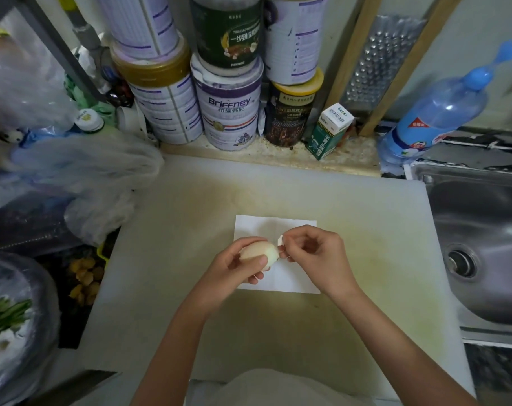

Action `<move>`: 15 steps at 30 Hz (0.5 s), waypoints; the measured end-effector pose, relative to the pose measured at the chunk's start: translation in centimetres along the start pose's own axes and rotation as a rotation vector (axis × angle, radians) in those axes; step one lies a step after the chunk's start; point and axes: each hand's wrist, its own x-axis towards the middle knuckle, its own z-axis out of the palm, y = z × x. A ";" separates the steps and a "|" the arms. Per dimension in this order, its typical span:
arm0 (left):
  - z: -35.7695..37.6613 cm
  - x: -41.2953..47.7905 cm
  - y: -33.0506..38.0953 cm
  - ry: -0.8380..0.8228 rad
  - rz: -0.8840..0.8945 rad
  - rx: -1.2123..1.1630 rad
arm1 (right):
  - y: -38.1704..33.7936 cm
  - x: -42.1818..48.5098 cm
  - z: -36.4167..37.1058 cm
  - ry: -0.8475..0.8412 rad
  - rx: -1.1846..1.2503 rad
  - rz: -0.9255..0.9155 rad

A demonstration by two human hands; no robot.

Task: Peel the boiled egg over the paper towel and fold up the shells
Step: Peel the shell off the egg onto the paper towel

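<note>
Egg [259,251], one, oval, pale tan shell, smooth and matte, is held above the left half of the paper towel [290,281]. One towel is seen: white, flat, rectangular, laid on a pale, stained cutting board [278,332] with scuffed surface. Left hand [237,266] is curled closed around the egg, thumb across the near side, fingers beneath. Right hand [316,252] is nearly closed in a pinch, thumb and forefinger on one small white shell fragment [279,241] lifted at the egg's right end; remaining fingers are curled in. Seven cylindrical tins [230,102] are counted at the far edge, stacked in two tiers. One green-and-white carton [329,130] stands right of them, one metal grater [380,60] leans behind. One blue plastic bottle [433,112] is tilted at far right. Steel sink [483,230] lies on the right.
</note>
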 end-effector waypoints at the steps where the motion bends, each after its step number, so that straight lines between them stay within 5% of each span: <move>1: -0.1 0.0 -0.1 0.000 -0.007 -0.025 | 0.3 0.2 -0.1 -0.002 0.050 0.050; 15: -0.3 0.9 -1.2 0.099 -0.055 -0.088 | 2.5 1.8 0.9 -0.042 -0.206 0.105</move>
